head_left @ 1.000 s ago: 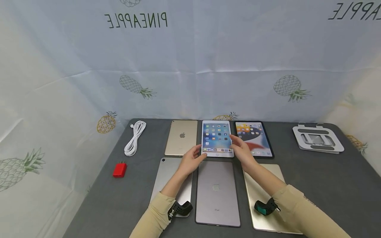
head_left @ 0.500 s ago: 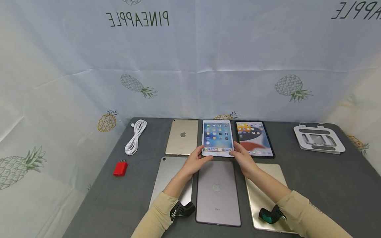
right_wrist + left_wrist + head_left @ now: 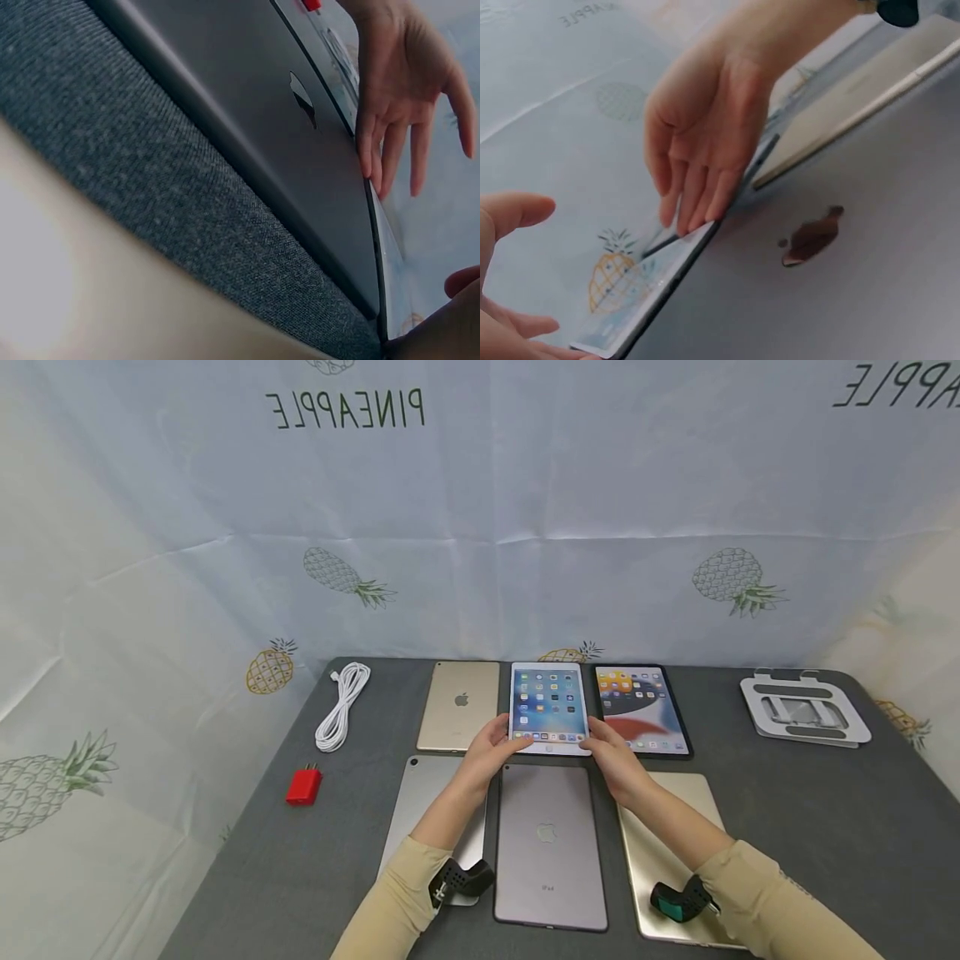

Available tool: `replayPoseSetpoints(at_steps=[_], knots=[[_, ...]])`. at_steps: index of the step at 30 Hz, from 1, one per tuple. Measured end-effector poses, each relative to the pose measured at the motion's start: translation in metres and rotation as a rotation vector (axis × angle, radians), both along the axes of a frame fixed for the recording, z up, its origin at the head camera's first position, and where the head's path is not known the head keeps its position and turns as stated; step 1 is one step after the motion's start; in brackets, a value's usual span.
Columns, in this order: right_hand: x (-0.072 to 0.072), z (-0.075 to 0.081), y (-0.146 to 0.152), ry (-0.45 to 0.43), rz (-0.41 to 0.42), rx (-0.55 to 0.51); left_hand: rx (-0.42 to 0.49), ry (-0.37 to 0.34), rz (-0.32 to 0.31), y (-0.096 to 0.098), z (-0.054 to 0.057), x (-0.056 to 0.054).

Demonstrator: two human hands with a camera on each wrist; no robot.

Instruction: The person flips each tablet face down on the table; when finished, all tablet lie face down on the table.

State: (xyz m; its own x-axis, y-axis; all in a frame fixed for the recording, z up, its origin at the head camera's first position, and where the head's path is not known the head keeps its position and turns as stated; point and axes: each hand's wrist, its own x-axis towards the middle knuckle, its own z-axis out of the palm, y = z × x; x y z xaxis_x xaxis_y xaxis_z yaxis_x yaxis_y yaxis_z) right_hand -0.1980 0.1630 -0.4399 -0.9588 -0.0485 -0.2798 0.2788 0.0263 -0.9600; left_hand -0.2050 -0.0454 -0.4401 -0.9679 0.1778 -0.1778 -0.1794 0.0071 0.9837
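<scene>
In the head view a white tablet [image 3: 549, 697], its screen lit with icons, lies in the middle of the back row. My left hand [image 3: 482, 760] is at its lower left corner, and my right hand [image 3: 617, 768] at its lower right corner. The left wrist view shows the right hand's straight fingers [image 3: 697, 187] touching the tablet's edge, while the left thumb [image 3: 525, 212] stands raised. From the right wrist, the left hand [image 3: 401, 82] appears with extended fingers along the edge and its thumb spread away. Each thumb overlaps the tablet's lower border in the head view.
A gold tablet [image 3: 459, 706] and a black-framed tablet [image 3: 641, 710] flank it. In front lie silver [image 3: 423, 802], grey [image 3: 549, 852] and gold [image 3: 652, 852] tablets, face down. A white cable [image 3: 341, 706] and red charger [image 3: 303, 786] sit left, a folded stand [image 3: 804, 708] right.
Both hands have slid toward the tablet's lower corners, the right hand coming down from its right side. The left hand has then edged slightly back up. The tablet has hardly moved.
</scene>
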Motion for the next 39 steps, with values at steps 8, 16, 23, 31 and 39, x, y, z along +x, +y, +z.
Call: replayPoseSetpoints(at_steps=[8, 16, 23, 31, 39], knots=[[-0.001, 0.001, 0.001, -0.011, 0.012, -0.023, 0.206, -0.08, 0.084, -0.005, -0.002, -0.005], [-0.001, 0.006, -0.009, -0.051, 0.042, -0.105, 0.303, -0.066, 0.21, -0.007, 0.001, -0.005], [-0.003, 0.007, -0.017, -0.075, 0.06, -0.129, 0.275, -0.037, 0.277, -0.009, 0.001, -0.004], [-0.004, 0.005, -0.017, -0.05, 0.11, -0.056, 0.222, 0.063, 0.291, -0.002, 0.007, 0.0], [-0.011, 0.009, -0.018, -0.027, 0.151, 0.071, 0.186, 0.213, 0.308, 0.014, 0.02, 0.007]])
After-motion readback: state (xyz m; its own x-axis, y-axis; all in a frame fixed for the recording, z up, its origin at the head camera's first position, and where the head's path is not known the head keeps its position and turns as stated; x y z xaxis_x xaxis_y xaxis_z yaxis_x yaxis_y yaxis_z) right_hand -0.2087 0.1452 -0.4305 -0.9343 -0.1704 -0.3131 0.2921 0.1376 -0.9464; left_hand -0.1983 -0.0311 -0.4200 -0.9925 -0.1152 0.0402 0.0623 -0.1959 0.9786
